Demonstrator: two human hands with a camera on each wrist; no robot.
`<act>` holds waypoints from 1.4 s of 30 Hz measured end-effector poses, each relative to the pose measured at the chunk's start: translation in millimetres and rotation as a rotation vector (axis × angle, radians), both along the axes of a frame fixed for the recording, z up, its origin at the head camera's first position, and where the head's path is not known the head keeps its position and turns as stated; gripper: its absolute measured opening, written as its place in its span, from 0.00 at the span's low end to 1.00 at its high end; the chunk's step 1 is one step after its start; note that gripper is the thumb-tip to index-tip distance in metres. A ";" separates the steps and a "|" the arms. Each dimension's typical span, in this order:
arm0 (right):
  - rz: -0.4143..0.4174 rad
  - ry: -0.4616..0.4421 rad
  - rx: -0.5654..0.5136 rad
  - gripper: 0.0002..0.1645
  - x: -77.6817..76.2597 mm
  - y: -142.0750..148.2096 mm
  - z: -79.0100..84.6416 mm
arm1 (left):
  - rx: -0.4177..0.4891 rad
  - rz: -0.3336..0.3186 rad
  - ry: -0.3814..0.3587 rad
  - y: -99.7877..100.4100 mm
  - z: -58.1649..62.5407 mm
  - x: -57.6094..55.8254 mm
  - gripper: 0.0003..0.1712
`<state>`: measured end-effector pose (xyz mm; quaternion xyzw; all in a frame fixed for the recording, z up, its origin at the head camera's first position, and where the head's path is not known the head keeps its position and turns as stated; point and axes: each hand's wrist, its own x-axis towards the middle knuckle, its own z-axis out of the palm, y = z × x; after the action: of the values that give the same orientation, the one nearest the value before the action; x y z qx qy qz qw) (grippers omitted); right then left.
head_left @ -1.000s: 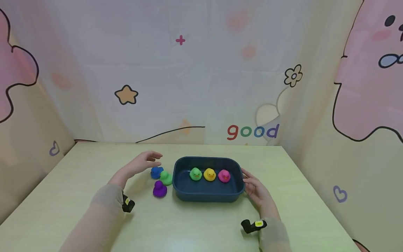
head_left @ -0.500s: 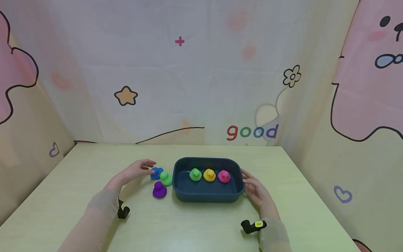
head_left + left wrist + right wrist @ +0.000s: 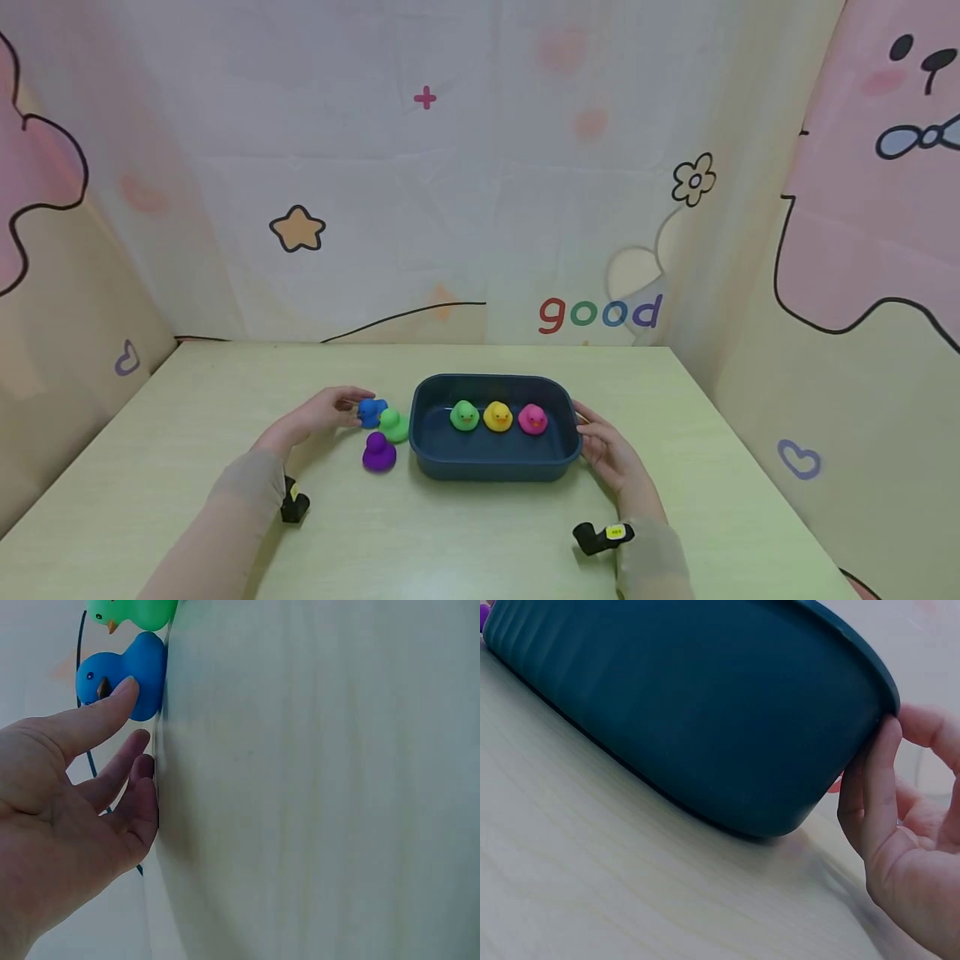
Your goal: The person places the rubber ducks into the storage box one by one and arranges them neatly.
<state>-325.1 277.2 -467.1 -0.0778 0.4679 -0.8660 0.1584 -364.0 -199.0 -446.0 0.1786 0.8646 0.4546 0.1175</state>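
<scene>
At the left of the head view, my left hand [image 3: 326, 410] is at a blue rubber duck [image 3: 370, 412]. The left wrist view shows the thumb [image 3: 112, 712] against the duck's front, with the index finger hidden behind it and the other fingers bent below. A green duck [image 3: 393, 426] sits right beside the blue one, and a purple duck [image 3: 379, 452] is nearer me. My right hand [image 3: 611, 454] touches the right end of a dark blue tub [image 3: 495, 469] with extended fingertips, just under its rim in the right wrist view.
Inside the tub stand a green duck [image 3: 464, 416], a yellow duck [image 3: 498, 417] and a pink duck [image 3: 533, 419] in a row. The pale wooden table [image 3: 420, 542] ends at a printed cloth backdrop [image 3: 375, 167], which also rises on both sides.
My left hand has come down from above the ducks and moved left, then in to the blue duck from its left side. The right hand and the tub have stayed put.
</scene>
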 end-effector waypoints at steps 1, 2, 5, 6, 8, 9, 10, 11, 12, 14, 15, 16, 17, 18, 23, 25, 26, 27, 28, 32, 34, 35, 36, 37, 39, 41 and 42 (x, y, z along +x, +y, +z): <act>0.001 0.001 0.000 0.27 -0.1 0.0 -0.1 | -0.011 -0.002 0.005 0.0 -0.3 -0.2 0.29; 0.001 0.001 0.000 0.27 0.1 -0.1 0.2 | -0.013 -0.004 0.007 0.1 -0.6 -0.2 0.28; 0.004 0.000 -0.005 0.27 1.8 -0.5 2.6 | -0.019 -0.012 0.012 0.8 -1.8 -1.6 0.28; 0.003 0.002 -0.002 0.27 2.5 -0.7 3.5 | -0.021 -0.016 0.015 1.4 -1.9 -1.7 0.27; 0.001 0.010 0.013 0.27 4.4 -1.4 5.8 | -0.012 -0.010 0.014 3.1 -2.3 -1.8 0.27; 0.002 0.014 0.022 0.27 5.3 -1.7 6.7 | -0.016 -0.012 0.018 3.8 -2.5 -1.6 0.26; 0.004 0.019 0.032 0.27 6.0 -2.0 7.4 | -0.019 -0.011 0.022 4.7 -2.4 -1.2 0.26; 0.005 0.021 0.041 0.26 6.4 -2.2 7.9 | -0.021 -0.013 0.027 5.0 -2.9 -1.2 0.25; 0.008 0.027 0.049 0.26 6.6 -2.4 7.9 | -0.021 -0.005 0.028 5.2 -3.3 -0.8 0.25; 0.012 0.028 0.042 0.27 5.3 -2.3 6.2 | -0.021 0.005 0.032 5.3 -3.3 0.5 0.25; 0.011 0.023 0.033 0.27 4.3 -2.2 5.0 | -0.021 0.008 0.036 5.2 -3.0 1.3 0.25; 0.010 0.017 0.024 0.27 3.2 -2.0 3.8 | -0.015 0.016 0.037 4.8 -2.6 2.2 0.25; 0.007 0.010 0.014 0.27 2.1 -2.0 2.6 | -0.011 0.024 0.041 4.4 -2.3 3.0 0.25; 0.004 0.006 0.006 0.27 1.0 -1.9 1.4 | -0.009 0.034 0.044 4.2 -1.6 4.2 0.25; -0.011 -0.002 0.006 0.28 -0.2 -2.1 0.6 | -0.013 0.109 0.067 2.9 -1.7 6.4 0.26; -0.008 -0.004 0.004 0.28 0.0 -1.8 1.1 | -0.020 0.148 0.072 2.4 -2.3 6.2 0.27; -0.004 -0.004 0.002 0.28 0.0 -1.5 1.1 | -0.019 0.171 0.070 2.4 -2.6 6.1 0.27; 0.001 -0.004 -0.001 0.28 -0.1 -1.1 1.0 | -0.021 0.188 0.070 2.5 -2.6 6.2 0.27; 0.004 -0.003 -0.003 0.29 -0.2 -0.8 0.7 | -0.020 0.202 0.071 2.5 -2.5 6.6 0.27; 0.011 0.012 0.004 0.29 -0.9 0.1 -0.4 | 0.004 0.227 0.080 2.7 -0.7 10.3 0.27; 0.003 0.007 0.011 0.28 -0.5 -0.1 0.2 | 0.021 0.246 0.085 2.6 0.7 12.9 0.27; -0.002 0.001 0.013 0.28 0.0 -0.1 0.9 | 0.031 0.253 0.085 2.5 1.4 14.2 0.27; -0.012 -0.003 0.019 0.27 0.7 -0.3 1.8 | 0.043 0.265 0.081 2.5 2.1 15.4 0.27; -0.017 -0.012 0.021 0.27 1.3 -0.6 2.6 | 0.048 0.271 0.079 2.4 2.7 17.0 0.28; -0.028 -0.024 0.026 0.26 3.3 -1.6 5.0 | 0.064 0.291 0.068 2.5 3.5 19.4 0.28; -0.035 -0.029 0.033 0.25 5.1 -2.4 7.4 | 0.075 0.299 0.054 2.8 4.5 21.7 0.29; -0.034 -0.029 0.034 0.25 5.9 -2.8 8.4 | 0.076 0.308 0.049 3.3 5.0 22.9 0.29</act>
<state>-319.2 274.4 -458.6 -0.0543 0.4813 -0.8616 0.1517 -341.2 -195.7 -441.0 0.0594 0.8666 0.4950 0.0184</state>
